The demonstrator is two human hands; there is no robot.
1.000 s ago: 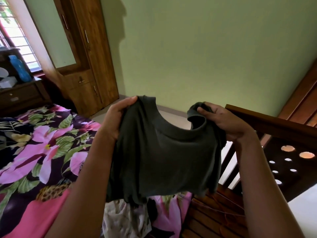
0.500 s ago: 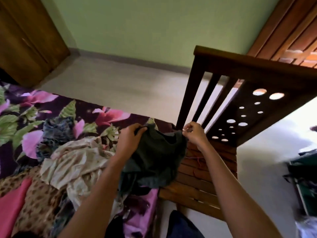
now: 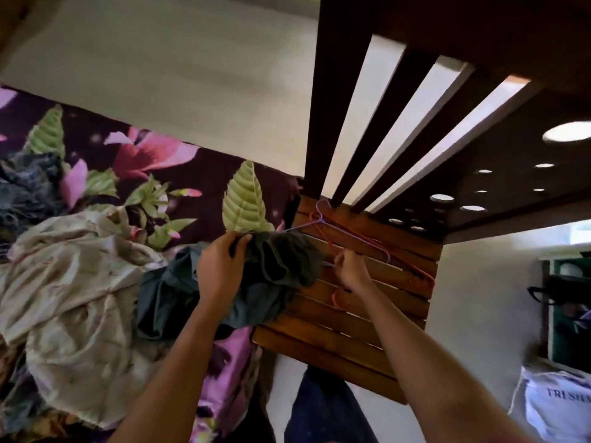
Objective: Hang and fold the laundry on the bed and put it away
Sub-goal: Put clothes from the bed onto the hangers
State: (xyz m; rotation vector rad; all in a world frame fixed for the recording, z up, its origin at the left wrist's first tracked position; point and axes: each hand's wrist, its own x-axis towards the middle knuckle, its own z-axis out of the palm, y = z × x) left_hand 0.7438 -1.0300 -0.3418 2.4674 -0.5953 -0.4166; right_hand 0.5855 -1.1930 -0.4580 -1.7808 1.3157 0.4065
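My left hand (image 3: 220, 266) grips a bunched dark green T-shirt (image 3: 281, 260) at the bed's corner, against the wooden slatted footboard (image 3: 367, 311). A purple wire hanger (image 3: 355, 235) and an orange-red hanger (image 3: 412, 270) lie on those slats. My right hand (image 3: 350, 268) pinches the purple hanger's lower wire just right of the shirt. A crumpled beige garment (image 3: 76, 282) and a dark grey-blue one (image 3: 28, 187) lie on the floral bedsheet (image 3: 179, 174) to the left.
Dark wooden bars of the bed frame (image 3: 339, 100) rise above the slats, beside a panel with round holes (image 3: 511, 174). A white printed bag (image 3: 556, 407) and a green shelf (image 3: 569, 314) stand at the right. Pale floor (image 3: 192, 75) lies beyond the bed.
The shirt came down from being held up before me to the bed corner. My right hand let go of its collar and took hold of the purple hanger.
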